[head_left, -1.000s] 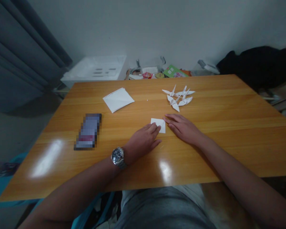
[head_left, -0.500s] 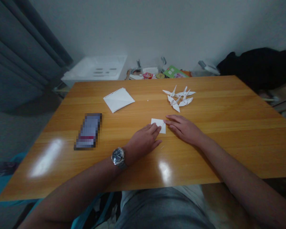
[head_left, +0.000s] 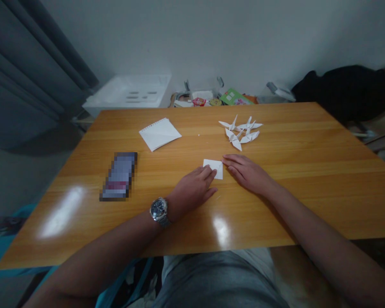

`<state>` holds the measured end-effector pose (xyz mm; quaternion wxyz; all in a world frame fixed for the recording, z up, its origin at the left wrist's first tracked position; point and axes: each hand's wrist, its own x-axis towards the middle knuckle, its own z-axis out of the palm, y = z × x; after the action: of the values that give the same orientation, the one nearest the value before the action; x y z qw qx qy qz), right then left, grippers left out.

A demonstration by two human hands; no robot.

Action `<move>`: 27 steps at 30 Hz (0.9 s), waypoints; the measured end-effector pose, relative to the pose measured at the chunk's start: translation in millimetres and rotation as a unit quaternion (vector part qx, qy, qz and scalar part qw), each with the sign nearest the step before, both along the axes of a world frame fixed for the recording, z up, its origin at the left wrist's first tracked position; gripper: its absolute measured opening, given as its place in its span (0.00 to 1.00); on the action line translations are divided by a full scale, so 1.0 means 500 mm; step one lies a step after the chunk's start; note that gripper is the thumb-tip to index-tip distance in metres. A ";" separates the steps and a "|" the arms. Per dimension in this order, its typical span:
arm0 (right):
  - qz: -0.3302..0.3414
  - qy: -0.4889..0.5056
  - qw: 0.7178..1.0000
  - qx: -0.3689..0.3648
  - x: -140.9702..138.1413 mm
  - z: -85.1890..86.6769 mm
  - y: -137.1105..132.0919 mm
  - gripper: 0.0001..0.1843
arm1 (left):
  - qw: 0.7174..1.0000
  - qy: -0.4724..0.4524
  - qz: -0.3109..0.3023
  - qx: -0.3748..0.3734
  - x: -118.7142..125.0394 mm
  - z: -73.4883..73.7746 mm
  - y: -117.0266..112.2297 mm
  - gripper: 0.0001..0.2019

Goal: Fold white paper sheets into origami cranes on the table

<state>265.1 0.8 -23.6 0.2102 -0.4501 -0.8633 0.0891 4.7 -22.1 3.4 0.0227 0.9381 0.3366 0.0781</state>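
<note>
White paper (head_left: 220, 172), a small square, lies flat on the table (head_left: 308, 167) under the fingertips of the left hand (head_left: 192, 188), which rests there without grasping — the right hand (head_left: 248, 173) lies relaxed, holding nothing, fingertips by the paper's right edge — with paper cranes (head_left: 234, 139) just beyond

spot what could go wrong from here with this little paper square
The left hand presses the small white paper square on a glossy wooden table, so the square might slide or twist. The right hand rests near the folded paper cranes; a forward sweep could knock them.
</note>
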 end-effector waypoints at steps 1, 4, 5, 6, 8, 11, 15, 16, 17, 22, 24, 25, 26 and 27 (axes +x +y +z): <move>0.004 0.000 1.000 -0.001 0.000 0.002 -0.001 0.25 | 1.000 -0.003 0.000 0.002 0.000 -0.001 0.000 0.26; 0.044 -0.011 0.999 -0.008 -0.003 0.008 -0.006 0.25 | 1.000 -0.013 -0.002 0.004 0.000 -0.004 0.000 0.25; 0.060 -0.016 0.998 -0.011 -0.005 0.009 -0.008 0.25 | 1.000 -0.016 -0.002 0.003 0.000 -0.005 -0.001 0.25; 0.073 -0.020 0.997 -0.016 -0.008 0.009 -0.010 0.26 | 1.000 -0.018 -0.001 0.003 0.001 -0.006 -0.002 0.25; 0.085 -0.027 0.996 -0.031 -0.013 0.006 -0.014 0.27 | 1.000 -0.021 0.002 0.000 0.000 -0.005 -0.003 0.24; 0.075 -0.028 0.996 -0.048 -0.016 0.002 -0.016 0.27 | 1.000 -0.029 -0.004 -0.010 -0.007 -0.003 0.001 0.26; 0.077 -0.025 0.995 -0.054 -0.015 0.004 -0.016 0.27 | 0.997 -0.057 -0.026 -0.040 -0.027 0.001 0.019 0.26; 0.078 -0.025 0.995 -0.056 -0.015 0.006 -0.016 0.27 | 0.996 -0.061 -0.033 -0.049 -0.033 0.001 0.024 0.24; 0.080 -0.027 0.995 -0.057 -0.015 0.007 -0.016 0.27 | 0.996 -0.062 -0.042 -0.055 -0.037 0.002 0.028 0.23; 0.081 -0.037 0.995 -0.054 -0.015 0.007 -0.016 0.28 | 0.995 -0.065 -0.060 -0.052 -0.048 0.002 0.037 0.23; 0.081 -0.035 0.995 -0.051 -0.015 0.005 -0.016 0.28 | 0.995 -0.062 -0.064 -0.049 -0.048 0.002 0.037 0.23; 0.082 -0.034 0.995 -0.049 -0.014 0.005 -0.016 0.28 | 0.995 -0.062 -0.066 -0.049 -0.047 0.003 0.037 0.22; 0.082 -0.033 0.995 -0.049 -0.014 0.005 -0.016 0.28 | 0.995 -0.060 -0.067 -0.049 -0.047 0.003 0.037 0.22; 0.082 -0.034 0.995 -0.049 -0.014 0.005 -0.016 0.28 | 0.995 -0.059 -0.068 -0.050 -0.047 0.003 0.037 0.22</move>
<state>257.8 -7.4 -21.1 0.1506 -0.3902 -0.8985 0.1330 -18.6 -3.7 4.9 0.0942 0.9503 0.2737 0.1146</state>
